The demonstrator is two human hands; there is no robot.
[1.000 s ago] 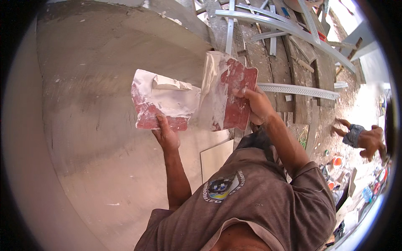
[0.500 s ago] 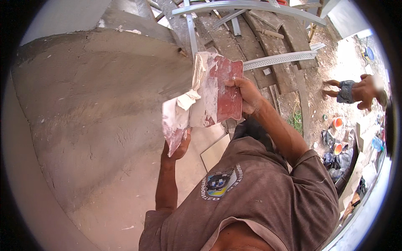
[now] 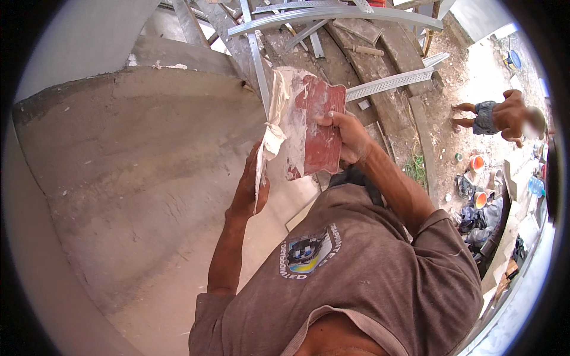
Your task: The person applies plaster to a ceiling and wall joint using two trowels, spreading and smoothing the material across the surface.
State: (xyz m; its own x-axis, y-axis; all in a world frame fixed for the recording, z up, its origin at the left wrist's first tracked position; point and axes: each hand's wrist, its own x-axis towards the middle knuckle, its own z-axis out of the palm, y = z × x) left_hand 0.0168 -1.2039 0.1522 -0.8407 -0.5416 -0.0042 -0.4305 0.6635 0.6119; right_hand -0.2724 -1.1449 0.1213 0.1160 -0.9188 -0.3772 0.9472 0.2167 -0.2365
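Note:
My right hand (image 3: 354,140) grips a wide red putty spreader (image 3: 324,137) by its wavy-edged side, thumb on the upper face. White putty smears the spreader's left half and is heaped along its far left edge. In my left hand (image 3: 243,193) is a second putty spreader (image 3: 259,181), seen nearly edge-on and coated white. Its upper end meets the first spreader's left edge, where a thick lump of putty (image 3: 274,137) bridges the two. The left fingers are partly hidden behind their spreader.
A grey plastered wall (image 3: 136,172) fills the left side. Wooden planks (image 3: 380,77) and metal profiles (image 3: 338,15) lie ahead. At right, a shirtless person (image 3: 502,115) in shorts bends over near orange-lined buckets (image 3: 477,163), bags and a water bottle (image 3: 536,187).
My left hand has turned its spreader from showing its broad face to nearly edge-on, and moved it up against the right one. The person at right has shifted slightly.

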